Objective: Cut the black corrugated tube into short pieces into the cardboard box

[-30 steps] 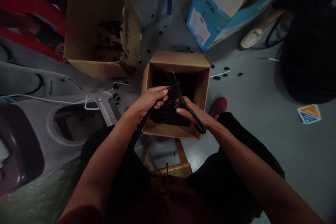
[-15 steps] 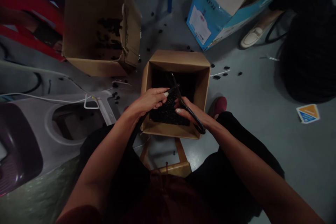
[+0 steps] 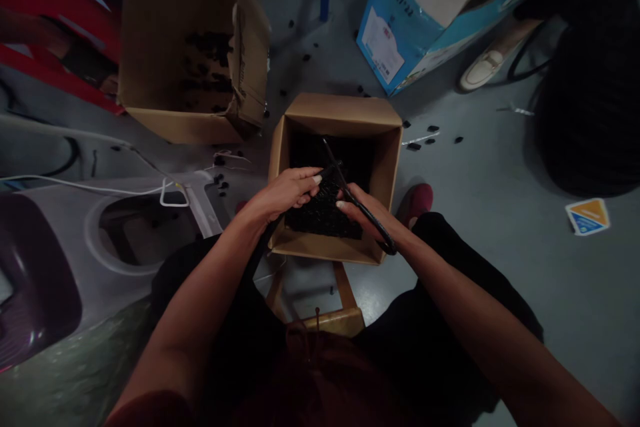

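Note:
Over an open cardboard box (image 3: pixel 336 251) on the floor, both my hands work close together. My left hand (image 3: pixel 293 192) pinches a small black piece (image 3: pixel 327 172) between thumb and fingertips. My right hand (image 3: pixel 369 211) is closed around black scissors (image 3: pixel 373 219), whose handle loop sticks out past the palm. The scissors' blades point up and left, crossing at the tip of the black piece. Whether the blades touch it I cannot tell. Many dark bits (image 3: pixel 325 217) fill the bottom of the box, partly hidden under my hands.
Left of it stands a larger cardboard box (image 3: pixel 165 47) with black pieces inside; another person's hand (image 3: pixel 109 85) is beside it. A blue carton (image 3: pixel 425 47) stands at upper right. A grey plastic stool (image 3: pixel 193 210) is at left. Black scraps (image 3: pixel 414 147) dot the floor.
The scissors' handle end has shifted slightly right and the blade has turned a little. My left hand and the black piece have hardly moved.

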Available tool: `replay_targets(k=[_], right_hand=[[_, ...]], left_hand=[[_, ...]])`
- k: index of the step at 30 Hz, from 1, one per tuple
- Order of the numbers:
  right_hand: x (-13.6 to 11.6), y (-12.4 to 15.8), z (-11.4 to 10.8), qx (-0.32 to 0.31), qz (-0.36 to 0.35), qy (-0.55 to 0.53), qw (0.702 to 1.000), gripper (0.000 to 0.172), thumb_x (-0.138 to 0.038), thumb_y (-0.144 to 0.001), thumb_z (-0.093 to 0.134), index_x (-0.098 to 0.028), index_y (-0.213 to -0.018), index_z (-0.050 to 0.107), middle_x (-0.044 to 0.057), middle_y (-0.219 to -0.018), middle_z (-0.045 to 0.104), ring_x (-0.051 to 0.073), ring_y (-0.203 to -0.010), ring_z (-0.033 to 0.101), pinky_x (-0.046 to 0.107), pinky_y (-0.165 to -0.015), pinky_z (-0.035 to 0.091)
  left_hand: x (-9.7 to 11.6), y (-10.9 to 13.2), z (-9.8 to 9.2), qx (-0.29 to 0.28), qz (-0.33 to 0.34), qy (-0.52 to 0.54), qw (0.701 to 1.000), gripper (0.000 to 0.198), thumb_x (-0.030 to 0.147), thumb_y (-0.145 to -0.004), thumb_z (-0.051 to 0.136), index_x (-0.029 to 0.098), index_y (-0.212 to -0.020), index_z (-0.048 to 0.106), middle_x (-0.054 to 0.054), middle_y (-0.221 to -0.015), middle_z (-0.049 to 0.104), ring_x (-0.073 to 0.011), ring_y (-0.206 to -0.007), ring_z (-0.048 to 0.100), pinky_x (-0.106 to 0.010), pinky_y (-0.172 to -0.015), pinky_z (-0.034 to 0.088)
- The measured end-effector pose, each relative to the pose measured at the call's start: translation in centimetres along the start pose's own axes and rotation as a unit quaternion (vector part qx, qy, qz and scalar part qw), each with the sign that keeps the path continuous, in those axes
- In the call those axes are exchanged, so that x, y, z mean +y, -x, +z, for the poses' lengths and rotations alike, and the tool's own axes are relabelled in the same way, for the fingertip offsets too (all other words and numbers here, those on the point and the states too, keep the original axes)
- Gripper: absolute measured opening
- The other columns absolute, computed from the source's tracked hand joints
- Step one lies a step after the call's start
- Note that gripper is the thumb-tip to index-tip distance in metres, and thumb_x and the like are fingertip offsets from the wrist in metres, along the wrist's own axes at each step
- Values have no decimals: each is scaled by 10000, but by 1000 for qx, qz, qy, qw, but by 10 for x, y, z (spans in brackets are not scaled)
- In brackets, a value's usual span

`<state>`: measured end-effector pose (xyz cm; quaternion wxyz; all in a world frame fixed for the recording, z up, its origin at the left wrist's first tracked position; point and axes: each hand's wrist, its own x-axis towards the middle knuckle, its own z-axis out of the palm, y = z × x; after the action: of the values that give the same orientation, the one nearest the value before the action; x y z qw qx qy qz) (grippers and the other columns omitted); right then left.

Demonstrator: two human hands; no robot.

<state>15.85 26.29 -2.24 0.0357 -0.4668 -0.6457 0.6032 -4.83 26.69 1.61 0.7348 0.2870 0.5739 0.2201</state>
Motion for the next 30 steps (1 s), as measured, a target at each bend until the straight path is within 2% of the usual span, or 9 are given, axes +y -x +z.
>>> replay_targets(k=[4, 10, 15, 22, 30], right_hand=[[-3, 0, 3, 12, 13, 0, 1000, 221, -397, -858, 463, -206, -969, 475, 7, -772, 565, 155, -695, 524, 282, -649, 404], [-2, 0, 6, 16, 24, 0, 1000, 182, -386, -855, 465, -212, -912, 466, -22, -682, 517, 142, -647, 493, 262, -610, 380], [3, -2, 10, 23, 24, 6, 999, 165, -373, -853, 466, -212, -889, 473, -20, -695, 536, 133, -630, 487, 257, -600, 374], [14, -5, 15, 38, 32, 1, 999, 176, -389, -844, 459, -216, -858, 489, -26, -645, 526, 136, -600, 489, 246, -553, 367], [18, -7, 12, 13, 53, 6, 999, 207, -415, -863, 460, -214, -821, 487, -29, -606, 517, 122, -513, 505, 228, -471, 378]], left_hand=[[1, 0, 1, 5, -5, -8, 1000, 224, 224, -832, 552, 116, -1002, 650, 27, -651, 456, -17, -446, 308, -164, -415, 178], [0, -2, 4, 13, -16, -34, 999, 121, 174, -864, 478, 117, -842, 582, 26, -651, 445, -11, -428, 307, -157, -400, 178], [-4, -6, 4, 21, -28, -49, 998, 159, 167, -878, 453, 133, -733, 510, 25, -640, 451, -10, -413, 313, -154, -388, 190], [-7, -8, 4, 43, -33, -53, 997, 173, 159, -855, 494, 135, -683, 498, 29, -612, 455, -10, -408, 325, -151, -383, 205], [-10, -8, 6, 20, -34, -41, 998, 110, 153, -862, 471, 128, -845, 577, 36, -631, 458, -11, -410, 319, -146, -387, 200]])
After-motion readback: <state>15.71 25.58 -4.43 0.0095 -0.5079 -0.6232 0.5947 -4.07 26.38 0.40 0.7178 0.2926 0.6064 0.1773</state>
